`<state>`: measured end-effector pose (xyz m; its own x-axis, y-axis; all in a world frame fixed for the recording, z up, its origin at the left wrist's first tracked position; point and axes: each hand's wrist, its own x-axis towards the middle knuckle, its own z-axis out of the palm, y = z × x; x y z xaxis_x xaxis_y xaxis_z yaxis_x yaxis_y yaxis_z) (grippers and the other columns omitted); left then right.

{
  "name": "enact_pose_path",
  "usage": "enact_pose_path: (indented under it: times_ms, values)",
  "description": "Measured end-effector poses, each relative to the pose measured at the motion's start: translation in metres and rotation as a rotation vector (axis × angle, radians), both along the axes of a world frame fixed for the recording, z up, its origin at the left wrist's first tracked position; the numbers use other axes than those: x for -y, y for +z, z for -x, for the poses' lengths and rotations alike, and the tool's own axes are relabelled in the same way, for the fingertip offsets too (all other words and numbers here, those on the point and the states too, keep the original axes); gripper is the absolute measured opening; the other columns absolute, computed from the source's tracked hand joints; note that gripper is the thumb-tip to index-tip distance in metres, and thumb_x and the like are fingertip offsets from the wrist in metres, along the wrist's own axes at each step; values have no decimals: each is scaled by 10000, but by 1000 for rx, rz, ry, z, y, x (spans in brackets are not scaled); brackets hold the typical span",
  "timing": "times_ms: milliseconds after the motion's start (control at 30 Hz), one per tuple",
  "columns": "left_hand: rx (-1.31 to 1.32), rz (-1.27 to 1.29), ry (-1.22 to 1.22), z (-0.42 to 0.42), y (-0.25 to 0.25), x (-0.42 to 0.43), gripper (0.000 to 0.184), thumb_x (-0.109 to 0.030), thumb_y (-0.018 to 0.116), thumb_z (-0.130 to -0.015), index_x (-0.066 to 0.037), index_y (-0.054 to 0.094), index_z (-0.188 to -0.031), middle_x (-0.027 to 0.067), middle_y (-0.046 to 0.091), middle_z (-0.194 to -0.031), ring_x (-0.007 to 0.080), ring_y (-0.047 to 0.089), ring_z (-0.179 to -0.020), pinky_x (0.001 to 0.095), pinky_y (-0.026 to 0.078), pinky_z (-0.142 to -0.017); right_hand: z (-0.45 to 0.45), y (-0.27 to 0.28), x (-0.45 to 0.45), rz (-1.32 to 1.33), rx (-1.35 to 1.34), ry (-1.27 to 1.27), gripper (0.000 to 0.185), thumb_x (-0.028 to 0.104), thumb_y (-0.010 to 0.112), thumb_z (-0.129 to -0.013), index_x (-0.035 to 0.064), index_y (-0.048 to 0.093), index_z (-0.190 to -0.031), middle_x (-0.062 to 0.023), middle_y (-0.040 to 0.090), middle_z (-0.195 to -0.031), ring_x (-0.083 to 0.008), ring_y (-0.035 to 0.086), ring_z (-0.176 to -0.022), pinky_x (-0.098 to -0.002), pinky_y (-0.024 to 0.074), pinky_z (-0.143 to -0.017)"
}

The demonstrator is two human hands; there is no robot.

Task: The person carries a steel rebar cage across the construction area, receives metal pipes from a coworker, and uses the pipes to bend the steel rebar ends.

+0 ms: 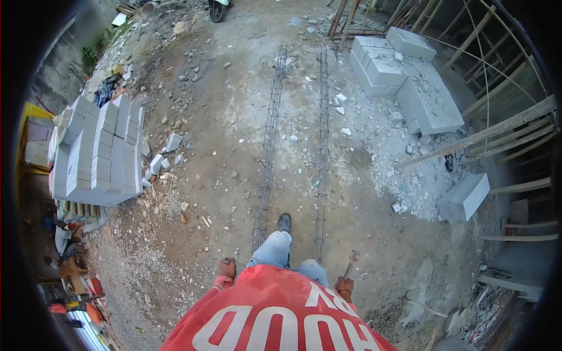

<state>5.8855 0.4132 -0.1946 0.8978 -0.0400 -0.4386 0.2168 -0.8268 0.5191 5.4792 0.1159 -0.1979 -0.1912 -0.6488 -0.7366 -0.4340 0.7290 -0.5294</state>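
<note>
My right hand (345, 285) is closed round the handle of a hammer (352, 264), whose head points up and forward, away from my body. On the other side, my left hand (227, 267) is curled into a fist beside my hip; whatever it may hold is too small to make out. Two long rebar cages (321, 152) lie on the ground ahead, roughly parallel. My shoe (284, 222) is between them, and neither hand touches them.
Stacked white blocks (96, 155) stand to the left, with more pale blocks (430, 99) at the right. A single block (465, 198) lies nearer on the right, by wooden poles (486, 131). Rubble (157, 167) litters the dirt ground. A scooter wheel (218, 11) shows far ahead.
</note>
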Motion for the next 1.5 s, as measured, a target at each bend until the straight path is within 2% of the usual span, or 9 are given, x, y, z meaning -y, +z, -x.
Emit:
enact_pose_path:
  times_ms: [67, 200, 367, 733, 800, 900, 1000, 1167, 1500]
  values:
    - [219, 199, 90, -70, -14, 76, 318, -239, 681, -832, 20, 568, -686, 120, 578, -583, 256, 541, -528, 418, 433, -540, -45, 24, 25, -76, -61, 165, 304, 233, 724, -831, -54, 626, -812, -150, 633, -608, -223, 606, -468, -377, 480, -430]
    - [65, 814, 42, -204, 59, 253, 398, -190, 582, -972, -61, 473, -612, -11, 429, -524, 89, 430, -479, 284, 335, -461, -47, -107, 59, -71, -285, 503, 405, 390, 745, -775, -9, 730, -836, -173, 692, -706, -285, 690, -678, -446, 526, -657]
    - [202, 955, -16, -332, 67, 423, 386, -222, 551, -1013, -104, 454, -658, -20, 419, -546, 82, 396, -459, 280, 352, -446, -158, -86, 183, -170, -331, 549, 399, 388, 747, -775, -7, 728, -836, -165, 690, -700, -287, 686, -670, -447, 524, -648]
    - [65, 513, 233, -456, -64, 593, 406, -174, 587, -939, -58, 462, -570, 0, 440, -494, 110, 401, -452, 326, 297, -444, -428, -50, 587, -141, -234, 420, 368, 372, 756, -778, 6, 725, -813, -131, 673, -659, -266, 653, -585, -428, 507, -579]
    - [7, 377, 203, -472, -76, 603, 370, -150, 624, -872, -17, 481, -558, 13, 435, -499, 105, 407, -483, 354, 300, -463, -487, -35, 671, 12, -132, 395, 297, 306, 761, -801, 22, 687, -764, -60, 558, -541, -163, 528, -430, -334, 418, -423]
    - [119, 85, 189, -492, -86, 644, 362, -160, 635, -860, -23, 495, -556, 9, 438, -509, 101, 393, -499, 354, 306, -467, -582, -4, 777, 335, -231, 561, 312, 342, 756, -810, 39, 703, -754, -79, 601, -574, -169, 554, -432, -339, 430, -442]
    - [-42, 184, 160, -542, -75, 707, 348, -190, 649, -857, -17, 525, -583, 8, 460, -525, 110, 407, -501, 362, 312, -466, -672, 15, 864, 175, 38, 325, 375, 351, 719, -866, 5, 675, -731, -53, 557, -535, -139, 510, -425, -298, 393, -429]
    - [-78, 322, 305, -668, -128, 823, 409, -189, 615, -913, -57, 462, -557, -15, 434, -523, 99, 363, -488, 356, 271, -456, -765, -12, 950, 325, -103, 312, 350, 330, 723, -874, -9, 706, -788, -65, 599, -571, -137, 560, -483, -297, 446, -482]
    - [168, 1004, 188, -926, 48, 1203, 397, -211, 548, -993, -82, 426, -638, 7, 400, -535, 109, 386, -473, 284, 342, -485, -888, 47, 1124, 329, -96, 413, 386, 352, 716, -890, -30, 676, -842, -43, 582, -604, -115, 540, -513, -273, 429, -494]
